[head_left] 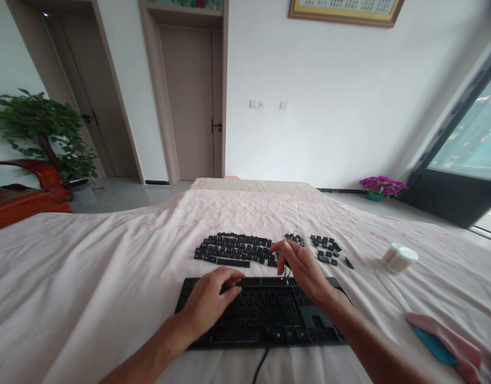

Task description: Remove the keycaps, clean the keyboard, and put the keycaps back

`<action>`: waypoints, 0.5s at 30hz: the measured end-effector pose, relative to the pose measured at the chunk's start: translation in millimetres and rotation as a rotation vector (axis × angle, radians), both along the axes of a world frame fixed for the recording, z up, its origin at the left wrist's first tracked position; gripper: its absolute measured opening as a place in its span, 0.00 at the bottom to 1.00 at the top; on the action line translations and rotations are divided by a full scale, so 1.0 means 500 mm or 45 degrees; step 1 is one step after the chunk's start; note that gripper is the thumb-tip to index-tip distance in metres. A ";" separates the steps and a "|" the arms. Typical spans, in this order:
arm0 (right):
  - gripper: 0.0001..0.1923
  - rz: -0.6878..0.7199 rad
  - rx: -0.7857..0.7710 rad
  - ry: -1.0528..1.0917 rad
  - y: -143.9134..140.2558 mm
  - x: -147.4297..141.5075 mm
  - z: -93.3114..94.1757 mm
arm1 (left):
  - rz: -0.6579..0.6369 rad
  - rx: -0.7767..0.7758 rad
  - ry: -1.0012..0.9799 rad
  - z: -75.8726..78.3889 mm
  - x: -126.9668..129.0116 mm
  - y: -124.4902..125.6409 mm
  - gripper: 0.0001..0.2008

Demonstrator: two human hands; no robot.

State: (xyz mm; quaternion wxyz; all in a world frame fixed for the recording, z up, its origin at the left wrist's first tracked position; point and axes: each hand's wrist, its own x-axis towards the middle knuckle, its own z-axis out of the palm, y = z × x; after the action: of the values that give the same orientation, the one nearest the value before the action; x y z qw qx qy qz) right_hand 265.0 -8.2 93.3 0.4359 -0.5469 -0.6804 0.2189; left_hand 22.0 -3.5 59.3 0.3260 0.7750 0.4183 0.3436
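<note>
A black keyboard (265, 320) lies on the bed with most of its keycaps off; a few caps remain along its lower edge. My left hand (209, 298) rests over its left part, thumb and forefinger apart near the top edge, with nothing visible in them. My right hand (301, 266) is above the keyboard's top edge, its forefinger reaching to the loose black keycaps (233, 248) laid out in rows behind. Below its curled fingers hangs a thin wire keycap puller (286, 274); the grip on it is partly hidden.
More loose keycaps (325, 245) lie at the right. A white tub of cotton swabs (400, 258) and a pink and teal cloth (441, 341) are farther right. A cable (261, 365) runs toward me from the keyboard. The pink bedsheet (109, 277) is wrinkled.
</note>
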 end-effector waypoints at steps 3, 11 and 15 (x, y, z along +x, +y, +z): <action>0.19 0.044 -0.086 0.050 0.081 0.019 0.006 | 0.091 0.051 -0.067 0.007 -0.052 0.077 0.10; 0.10 -0.096 -0.114 -0.705 0.295 -0.030 -0.021 | 0.818 -0.024 -0.406 -0.112 -0.172 0.235 0.21; 0.09 -0.042 -0.177 -0.830 0.367 -0.108 -0.046 | 0.851 -0.068 -0.449 -0.152 -0.185 0.258 0.21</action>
State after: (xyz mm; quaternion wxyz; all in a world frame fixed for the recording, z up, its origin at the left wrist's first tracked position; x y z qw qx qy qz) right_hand 211.1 175.5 70.4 0.1602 -0.6275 -0.7586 0.0713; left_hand -70.6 125.4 -16.7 0.2830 0.5161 0.5943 0.5481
